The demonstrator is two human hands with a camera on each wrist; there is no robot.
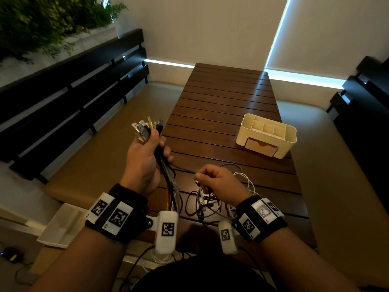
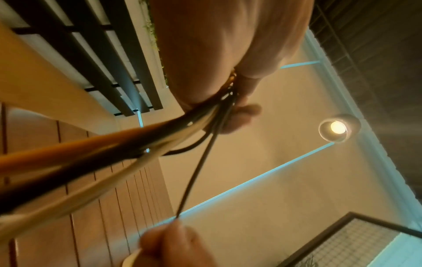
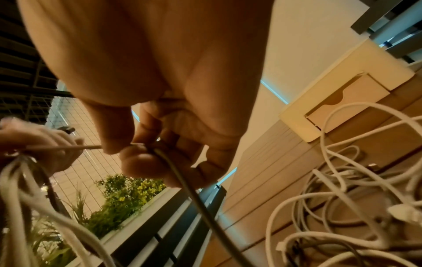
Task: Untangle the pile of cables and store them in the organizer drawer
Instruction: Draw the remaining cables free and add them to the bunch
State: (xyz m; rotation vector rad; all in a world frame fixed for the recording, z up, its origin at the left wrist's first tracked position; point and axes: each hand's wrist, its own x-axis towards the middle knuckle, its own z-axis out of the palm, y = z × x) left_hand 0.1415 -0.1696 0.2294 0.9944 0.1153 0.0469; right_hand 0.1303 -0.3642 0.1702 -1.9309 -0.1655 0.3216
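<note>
1. A dim room holds a long dark slatted wooden table (image 1: 221, 114) seen from above, with thin strips of blue-white light along the far wall and black slatted benches on both sides.
2. Nearest the viewer, two forearms wear black wrist straps carrying white marker blocks; the straps cover part of the table's near edge.
3. Just beyond them, a tangle of white and dark cables (image 1: 212, 205) lies on the near end of the table; the right wrist hides part of it, so single cables are hard to tell apart.
4. The right hand (image 1: 221, 184), above the tangle, pinches one thin dark cable (image 1: 185, 170) between thumb and fingers (image 3: 128, 159). This cable runs taut leftward to the other hand.
5. The left hand (image 1: 145, 163), raised beyond the table's left edge, is closed in a fist around a bundle of cables (image 1: 166, 171). Their USB plugs (image 1: 145, 127) fan out above the fist, and the cords hang down below it.
6. Farther off, near the right edge, stands a cream desk organizer (image 1: 266, 135) with open top compartments and a small drawer (image 1: 261, 146) in front. The drawer looks closed.
</note>
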